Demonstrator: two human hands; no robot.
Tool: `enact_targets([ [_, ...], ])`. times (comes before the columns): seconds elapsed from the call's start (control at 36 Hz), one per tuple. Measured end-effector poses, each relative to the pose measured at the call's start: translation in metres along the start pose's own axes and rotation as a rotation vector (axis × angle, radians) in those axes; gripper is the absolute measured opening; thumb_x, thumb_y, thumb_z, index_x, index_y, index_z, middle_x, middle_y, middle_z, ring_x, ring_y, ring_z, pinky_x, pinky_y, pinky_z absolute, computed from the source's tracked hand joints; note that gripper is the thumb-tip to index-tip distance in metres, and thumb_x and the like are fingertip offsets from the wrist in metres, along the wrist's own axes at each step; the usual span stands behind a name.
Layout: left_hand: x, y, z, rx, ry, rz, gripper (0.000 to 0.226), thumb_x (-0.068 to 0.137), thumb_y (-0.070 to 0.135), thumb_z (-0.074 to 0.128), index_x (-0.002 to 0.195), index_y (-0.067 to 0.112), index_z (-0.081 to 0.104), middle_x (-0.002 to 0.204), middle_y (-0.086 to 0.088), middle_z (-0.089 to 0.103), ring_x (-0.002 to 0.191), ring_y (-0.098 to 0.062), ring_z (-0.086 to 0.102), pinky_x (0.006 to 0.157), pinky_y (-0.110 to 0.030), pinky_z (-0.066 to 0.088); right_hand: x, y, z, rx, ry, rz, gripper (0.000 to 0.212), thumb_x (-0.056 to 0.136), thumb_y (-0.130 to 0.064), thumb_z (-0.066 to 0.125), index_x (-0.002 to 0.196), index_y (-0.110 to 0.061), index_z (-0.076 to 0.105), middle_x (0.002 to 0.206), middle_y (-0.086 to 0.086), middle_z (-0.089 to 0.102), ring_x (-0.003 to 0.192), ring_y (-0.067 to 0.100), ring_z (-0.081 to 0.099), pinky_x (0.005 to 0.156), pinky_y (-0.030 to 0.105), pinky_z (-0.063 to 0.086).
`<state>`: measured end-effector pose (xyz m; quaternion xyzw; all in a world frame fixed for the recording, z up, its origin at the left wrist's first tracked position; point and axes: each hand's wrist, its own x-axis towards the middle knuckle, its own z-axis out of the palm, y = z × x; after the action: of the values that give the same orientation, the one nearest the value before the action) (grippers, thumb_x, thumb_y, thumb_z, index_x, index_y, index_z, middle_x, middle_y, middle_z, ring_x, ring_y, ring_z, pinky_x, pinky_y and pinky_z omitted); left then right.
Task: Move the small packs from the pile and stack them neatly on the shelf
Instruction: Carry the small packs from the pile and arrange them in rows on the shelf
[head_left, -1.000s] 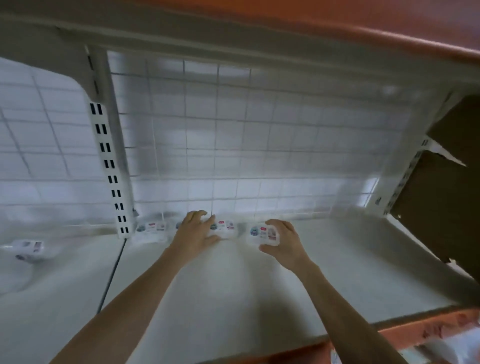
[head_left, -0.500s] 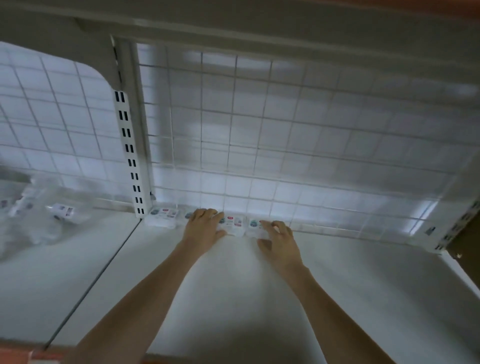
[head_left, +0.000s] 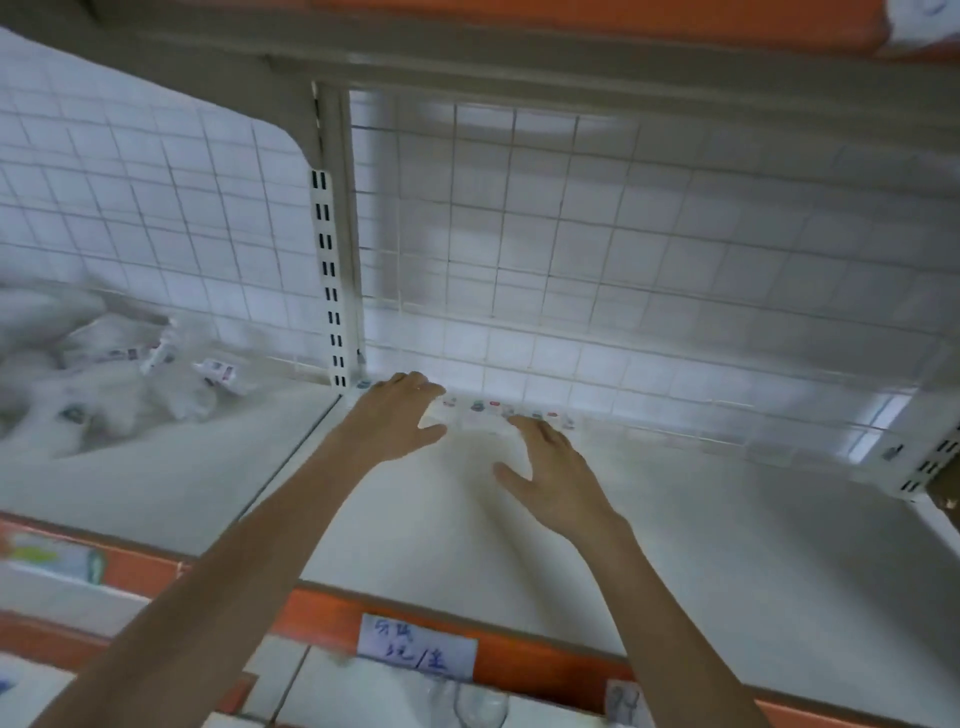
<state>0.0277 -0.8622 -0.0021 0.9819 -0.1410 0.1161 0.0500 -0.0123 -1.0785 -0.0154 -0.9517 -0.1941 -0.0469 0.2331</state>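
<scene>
Your left hand (head_left: 396, 415) lies flat, fingers relaxed and spread, on the row of small white plastic packs (head_left: 493, 413) at the back of the pale white shelf (head_left: 701, 519); your right hand (head_left: 553, 475) hovers loose just short of them, gripping nothing. Far left of your fingers sits the blurred pile of white packs (head_left: 104, 374)

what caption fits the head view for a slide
Both hands, left and right, open by a row of small packs at the shelf back; pile at left.

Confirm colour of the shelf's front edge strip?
Orange, on the front edge strip carrying a handwritten paper label; shows in the head view.
</scene>
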Motion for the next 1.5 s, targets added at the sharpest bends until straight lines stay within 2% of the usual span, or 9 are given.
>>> enact_targets([
  [0.14,-0.092,-0.037,-0.028,-0.063,0.172,-0.078,0.046,0.088,0.044,0.052,0.127,0.02,0.051,0.124,0.001,0.056,0.115,-0.016,0.052,0.092,-0.03,0.04,-0.031,-0.065,0.023,0.022,0.043,-0.194,0.046,0.094,-0.037,0.047,0.137,-0.023,0.039,0.14,-0.004,0.043,0.126,0.015,0.04,0.102,0.031,0.035],
  [0.31,-0.225,-0.084,-0.046,0.042,0.293,-0.197,0.046,0.077,0.045,0.04,0.096,0.013,0.068,0.08,0.0,0.067,0.068,-0.02,0.066,0.058,-0.03,0.052,-0.068,-0.157,0.077,0.129,0.036,-0.36,0.044,0.086,-0.042,0.044,0.124,-0.02,0.054,0.12,-0.003,0.06,0.108,0.018,0.055,0.091,0.032,0.044],
  [0.44,-0.336,-0.112,-0.039,0.164,0.201,-0.376,0.041,0.077,0.041,0.045,0.094,0.014,0.069,0.08,0.0,0.067,0.067,-0.022,0.066,0.059,-0.031,0.053,-0.097,-0.221,0.132,0.067,-0.081,-0.481,0.049,0.084,-0.047,0.035,0.124,-0.024,0.051,0.124,-0.007,0.056,0.114,0.017,0.051,0.092,0.035,0.044],
  [0.56,-0.413,-0.12,-0.035,0.127,0.15,-0.506,0.034,0.065,0.025,0.08,0.093,0.01,0.068,0.082,-0.006,0.068,0.068,-0.025,0.067,0.057,-0.032,0.054,-0.123,-0.264,0.17,0.018,-0.192,-0.529,0.061,0.082,-0.05,0.024,0.132,-0.024,0.046,0.132,-0.005,0.051,0.121,0.018,0.046,0.097,0.032,0.038],
  [0.69,-0.492,-0.128,-0.03,0.132,0.102,-0.643,0.039,0.076,0.044,0.043,0.091,0.017,0.068,0.08,-0.001,0.066,0.07,-0.022,0.066,0.059,-0.032,0.051,-0.158,-0.309,0.202,0.059,-0.307,-0.543,0.053,0.085,-0.044,0.038,0.134,-0.023,0.044,0.134,-0.006,0.048,0.122,0.014,0.043,0.098,0.025,0.033],
  [0.81,-0.538,-0.134,-0.028,0.116,0.108,-0.743,0.042,0.077,0.045,0.041,0.092,0.018,0.069,0.085,-0.001,0.068,0.073,-0.022,0.067,0.061,-0.032,0.053,-0.175,-0.34,0.221,0.087,-0.377,-0.572,0.045,0.092,-0.038,0.048,0.135,-0.025,0.042,0.135,-0.007,0.047,0.122,0.013,0.042,0.099,0.024,0.033],
  [1.17,-0.595,-0.206,-0.04,0.168,0.222,-0.977,0.032,0.076,0.041,0.048,0.092,0.021,0.067,0.086,0.002,0.066,0.076,-0.019,0.066,0.061,-0.029,0.051,-0.139,-0.429,0.276,0.157,-0.487,-0.603,0.045,0.09,-0.039,0.054,0.133,-0.028,0.043,0.133,-0.009,0.049,0.119,0.009,0.045,0.094,0.021,0.041],
  [1.31,-0.584,-0.265,-0.046,0.204,0.212,-1.005,0.034,0.075,0.042,0.043,0.087,0.022,0.067,0.079,0.004,0.063,0.073,-0.02,0.064,0.059,-0.026,0.049,-0.091,-0.472,0.3,0.167,-0.476,-0.669,0.046,0.09,-0.042,0.052,0.134,-0.03,0.041,0.134,-0.011,0.047,0.119,0.008,0.045,0.091,0.016,0.037],
  [1.5,-0.536,-0.373,-0.069,0.235,0.187,-0.97,0.024,0.073,0.036,0.062,0.092,0.023,0.067,0.083,0.004,0.065,0.075,-0.016,0.066,0.058,-0.029,0.052,0.001,-0.538,0.322,0.256,-0.411,-0.733,0.046,0.092,-0.041,0.05,0.136,-0.033,0.038,0.133,-0.014,0.046,0.117,0.002,0.044,0.085,0.009,0.033],
])
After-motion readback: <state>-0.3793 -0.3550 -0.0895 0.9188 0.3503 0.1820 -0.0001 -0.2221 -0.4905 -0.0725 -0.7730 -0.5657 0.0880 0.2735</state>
